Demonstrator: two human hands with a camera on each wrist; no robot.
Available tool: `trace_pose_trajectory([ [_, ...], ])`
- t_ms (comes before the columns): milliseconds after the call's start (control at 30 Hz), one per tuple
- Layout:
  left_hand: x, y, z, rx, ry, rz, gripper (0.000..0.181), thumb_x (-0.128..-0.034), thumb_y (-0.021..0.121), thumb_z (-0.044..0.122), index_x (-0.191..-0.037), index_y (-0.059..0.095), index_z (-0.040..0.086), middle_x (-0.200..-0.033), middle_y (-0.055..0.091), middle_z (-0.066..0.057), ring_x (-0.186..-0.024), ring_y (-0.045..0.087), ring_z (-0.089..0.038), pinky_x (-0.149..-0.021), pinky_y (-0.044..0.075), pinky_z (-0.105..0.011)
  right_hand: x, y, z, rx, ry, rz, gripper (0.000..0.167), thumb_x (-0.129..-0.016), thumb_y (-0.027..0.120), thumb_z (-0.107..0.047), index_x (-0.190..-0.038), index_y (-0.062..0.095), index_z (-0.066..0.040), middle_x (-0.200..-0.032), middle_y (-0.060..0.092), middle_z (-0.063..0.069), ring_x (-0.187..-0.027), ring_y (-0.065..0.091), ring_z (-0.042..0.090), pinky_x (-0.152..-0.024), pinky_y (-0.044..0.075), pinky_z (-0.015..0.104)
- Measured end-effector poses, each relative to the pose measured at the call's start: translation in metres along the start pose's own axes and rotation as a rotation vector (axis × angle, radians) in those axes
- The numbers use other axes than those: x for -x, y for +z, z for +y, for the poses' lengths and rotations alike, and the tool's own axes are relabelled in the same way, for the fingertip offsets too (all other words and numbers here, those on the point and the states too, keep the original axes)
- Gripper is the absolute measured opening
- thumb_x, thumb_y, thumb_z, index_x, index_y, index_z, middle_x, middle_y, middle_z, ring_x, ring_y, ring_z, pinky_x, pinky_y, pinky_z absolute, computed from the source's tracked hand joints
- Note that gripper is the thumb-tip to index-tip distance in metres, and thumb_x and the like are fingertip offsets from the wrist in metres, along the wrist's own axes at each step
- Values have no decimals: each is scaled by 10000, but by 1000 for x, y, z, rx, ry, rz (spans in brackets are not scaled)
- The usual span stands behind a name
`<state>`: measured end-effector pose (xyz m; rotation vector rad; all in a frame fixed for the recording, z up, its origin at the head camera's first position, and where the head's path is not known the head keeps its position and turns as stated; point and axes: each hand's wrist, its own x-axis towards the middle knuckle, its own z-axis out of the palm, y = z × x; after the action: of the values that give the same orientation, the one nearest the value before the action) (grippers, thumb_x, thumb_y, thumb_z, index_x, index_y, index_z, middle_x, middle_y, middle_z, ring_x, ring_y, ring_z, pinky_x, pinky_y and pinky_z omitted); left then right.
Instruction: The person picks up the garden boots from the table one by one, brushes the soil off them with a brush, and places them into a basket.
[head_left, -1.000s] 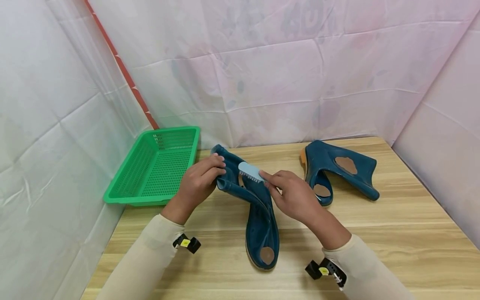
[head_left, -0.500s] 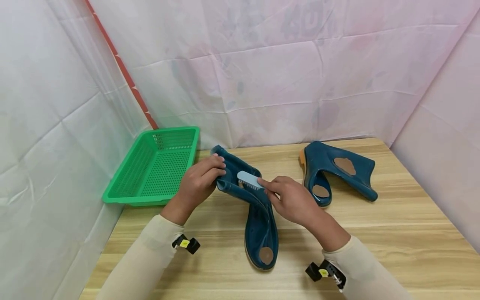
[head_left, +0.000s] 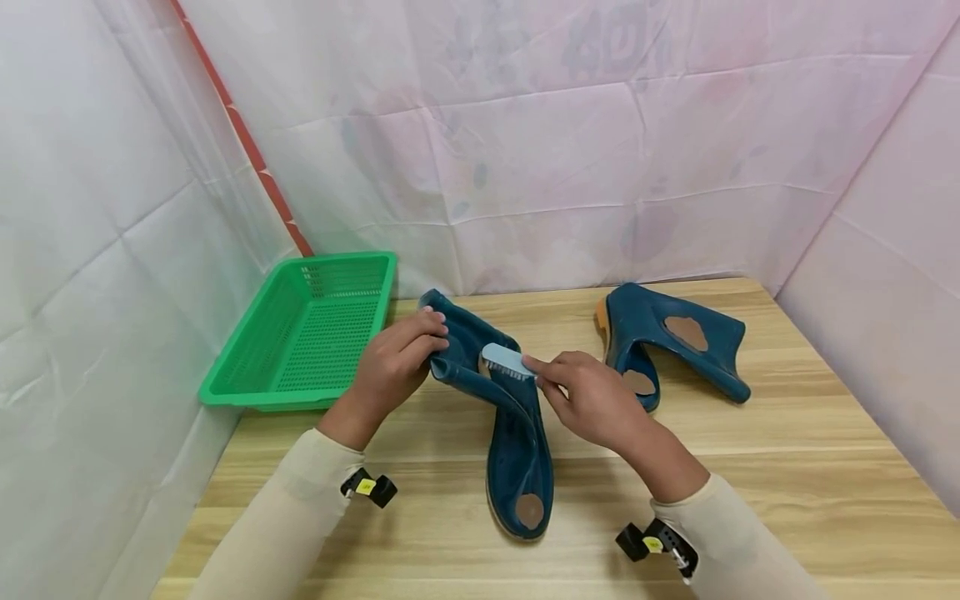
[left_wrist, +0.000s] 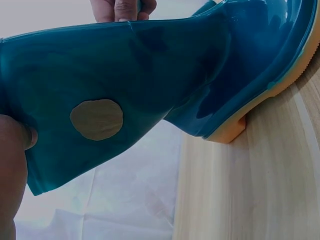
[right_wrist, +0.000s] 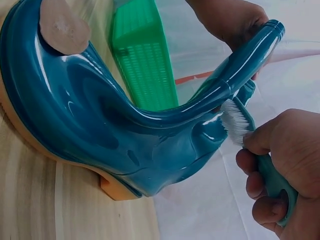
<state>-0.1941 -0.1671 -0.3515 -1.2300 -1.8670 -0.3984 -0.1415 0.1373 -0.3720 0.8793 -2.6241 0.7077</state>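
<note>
A dark blue rubber boot (head_left: 517, 450) stands tilted on its sole in the middle of the table, its shaft leaning left. My left hand (head_left: 397, 358) grips the top edge of the shaft. A round brown patch (head_left: 529, 511) lies on the toe, and another brown patch (left_wrist: 96, 120) shows on the shaft in the left wrist view. With my right hand (head_left: 592, 396) I hold a light blue scrub brush (head_left: 507, 360) by its handle. Its white bristles (right_wrist: 234, 122) face the shaft's side; whether they touch it I cannot tell.
A second blue boot (head_left: 675, 337) with brown patches lies on its side at the back right. At the back left stands a green plastic basket (head_left: 225, 379). White sheeting (head_left: 525, 167) walls the wooden table (head_left: 787, 467) at the back and sides.
The brush in my right hand has moved down along the boot's shaft, then slightly right. My left hand keeps its grip on the boot's top edge.
</note>
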Motion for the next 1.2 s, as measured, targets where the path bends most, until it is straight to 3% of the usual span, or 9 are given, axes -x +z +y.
trace_pose_trajectory([
  [200,-4,-2,1,0,1,25,167,-860,718,-166,-926,696,-14,-1032,706,-142,-1061,708,-297,-990,542,-422,-5,1,-7,-13,-20,86,405,-986,695,-106,-1386,657,-150,-922,660,-6,-747,541,134,-563,441,272],
  [433,-8,-2,0,-6,9,39,181,-850,734,-162,-937,695,-8,-1045,708,-138,-1064,709,-291,-987,543,-428,-5,7,-11,-9,-13,39,394,-983,694,-102,-1371,669,-163,-908,644,-33,-739,516,97,-552,430,244],
  [633,-11,-3,3,6,13,31,155,-867,733,-141,-937,696,-7,-1056,700,-141,-1076,704,-288,-995,540,-425,-1,7,-5,-9,6,21,393,-988,688,-99,-1375,666,-159,-904,660,-29,-724,547,119,-554,437,249],
  [900,-12,-2,3,5,5,38,150,-867,731,-142,-930,698,-10,-1045,699,-143,-1068,706,-292,-990,542,-425,3,4,2,1,25,1,390,-971,706,-73,-1356,680,-130,-850,641,-35,-664,466,75,-533,408,243],
  [1200,-9,-2,4,-10,-4,39,170,-858,721,-165,-927,702,-10,-1036,704,-143,-1064,705,-291,-1002,535,-411,4,2,7,56,20,71,382,-964,716,-83,-1343,690,-112,-833,633,-11,-662,476,100,-506,393,240],
])
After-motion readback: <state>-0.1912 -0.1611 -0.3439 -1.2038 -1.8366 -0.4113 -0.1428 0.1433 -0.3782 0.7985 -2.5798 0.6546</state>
